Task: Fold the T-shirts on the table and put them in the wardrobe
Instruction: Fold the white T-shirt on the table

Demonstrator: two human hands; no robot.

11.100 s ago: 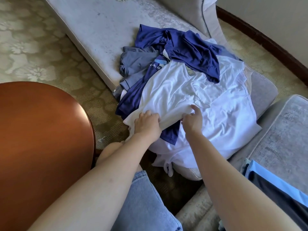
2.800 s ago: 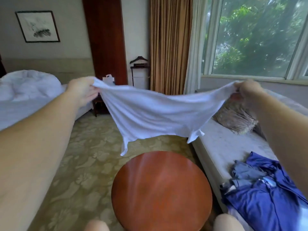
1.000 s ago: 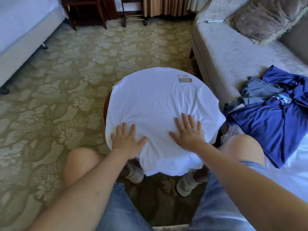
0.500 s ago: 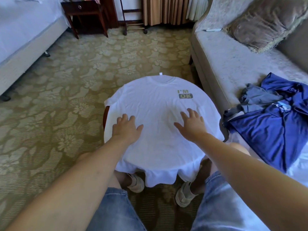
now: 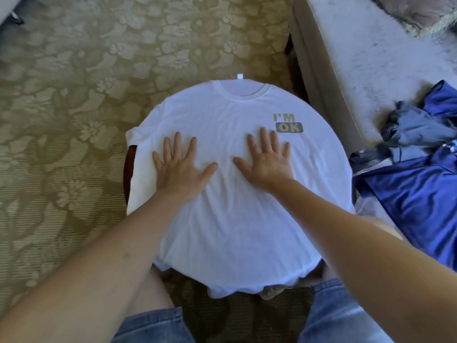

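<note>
A floral olive-gold carpet point(image 5: 74, 95) covers the floor, with a pale grey upholstered sofa point(image 5: 371, 58) along the right. A white cotton T-shirt point(image 5: 235, 219) lies spread front-up over the round reddish-brown wooden desk point(image 5: 127, 174), hiding nearly all of it. Its collar is at the far edge and its hem hangs off the near edge. On the sofa lies a crumpled blue garment point(image 5: 408, 199), with a grey garment point(image 5: 415, 127) behind it. The left hand point(image 5: 180, 169) and the right hand point(image 5: 268, 162) press flat on the shirt's chest, fingers straight and spread, gripping nothing. A green-grey "I'M OK" print point(image 5: 288, 123) sits just beyond the right hand's fingertips. A small white neck label point(image 5: 239, 76) pokes past the collar.
</note>
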